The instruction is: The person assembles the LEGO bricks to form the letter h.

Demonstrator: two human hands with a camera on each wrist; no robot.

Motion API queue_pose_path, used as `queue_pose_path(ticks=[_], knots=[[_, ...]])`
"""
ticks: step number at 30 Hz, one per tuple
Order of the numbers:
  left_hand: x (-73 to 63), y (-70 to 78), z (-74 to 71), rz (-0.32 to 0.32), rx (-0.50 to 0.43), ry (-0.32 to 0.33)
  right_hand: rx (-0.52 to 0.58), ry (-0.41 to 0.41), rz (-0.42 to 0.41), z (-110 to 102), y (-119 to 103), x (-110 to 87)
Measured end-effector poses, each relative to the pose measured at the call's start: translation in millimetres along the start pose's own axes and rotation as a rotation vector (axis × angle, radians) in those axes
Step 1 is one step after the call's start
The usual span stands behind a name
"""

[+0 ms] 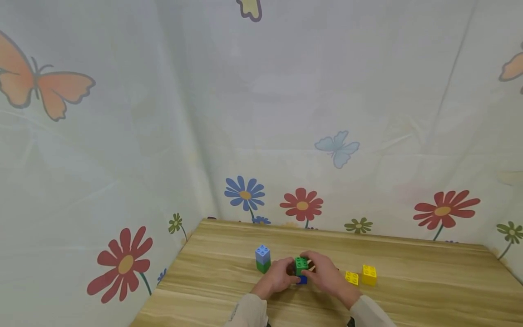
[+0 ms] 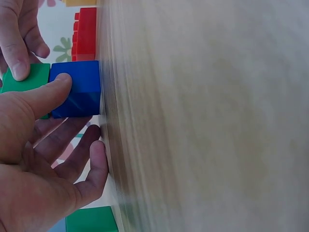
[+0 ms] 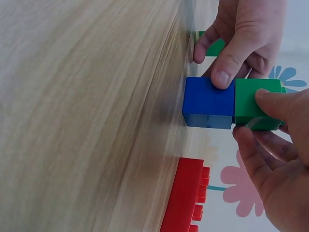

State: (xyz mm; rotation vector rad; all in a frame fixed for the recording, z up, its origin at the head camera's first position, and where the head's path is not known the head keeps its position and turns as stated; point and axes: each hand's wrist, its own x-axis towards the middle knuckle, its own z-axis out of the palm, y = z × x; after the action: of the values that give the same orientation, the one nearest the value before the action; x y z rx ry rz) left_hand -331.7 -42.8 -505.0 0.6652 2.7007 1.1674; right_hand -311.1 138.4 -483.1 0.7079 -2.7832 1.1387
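At the table's middle, a green brick [image 1: 301, 267] sits on top of a blue brick [image 1: 303, 280], both square blocks. My left hand [image 1: 279, 275] grips the blue brick low down, its thumb on the near face, as the left wrist view shows with the blue brick [image 2: 79, 92] by the tabletop. From the other side my right hand [image 1: 327, 275] pinches the green brick [image 3: 251, 99] between thumb and fingers. A thin dark seam runs between the two bricks in the right wrist view. The green brick's studs face up.
Left of the hands stands a light blue brick [image 1: 263, 253] on a green brick [image 1: 263, 266]. A long red brick [image 3: 186, 193] lies beside my right hand. Two yellow bricks, a low one [image 1: 352, 278] and a taller one [image 1: 369, 275], stand farther right. A flowered curtain [image 1: 286, 113] backs the table.
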Motion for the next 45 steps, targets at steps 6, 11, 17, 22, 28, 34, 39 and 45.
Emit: queue_pose_path(ticks=[6, 11, 17, 22, 28, 34, 39, 45], knots=[[1.4, 1.2, -0.8, -0.002, 0.001, -0.006, 0.004, -0.004, -0.006, -3, 0, 0.6], [1.3, 1.2, -0.5, 0.000, 0.015, 0.000, -0.039, -0.019, -0.029, -4, 0, 0.8], [1.9, -0.2, 0.3, -0.001, 0.012, -0.001, -0.063, -0.038, -0.044, -5, 0, 2.3], [2.4, 0.1, -0.3, -0.004, -0.003, -0.007, -0.057, -0.065, -0.027, -6, -1, 4.9], [2.2, -1.0, 0.2, 0.001, -0.020, -0.012, -0.044, -0.084, -0.019, -8, -1, 7.4], [3.4, -3.8, 1.7, 0.001, -0.016, -0.009, -0.055, -0.089, -0.016, -7, 0, 8.4], [2.4, -1.3, 0.9, -0.015, 0.005, -0.013, -0.066, -0.096, -0.018, -9, -1, 9.3], [0.2, 0.7, 0.1, -0.010, 0.003, -0.010, -0.069, -0.113, -0.014, -11, -1, 10.4]])
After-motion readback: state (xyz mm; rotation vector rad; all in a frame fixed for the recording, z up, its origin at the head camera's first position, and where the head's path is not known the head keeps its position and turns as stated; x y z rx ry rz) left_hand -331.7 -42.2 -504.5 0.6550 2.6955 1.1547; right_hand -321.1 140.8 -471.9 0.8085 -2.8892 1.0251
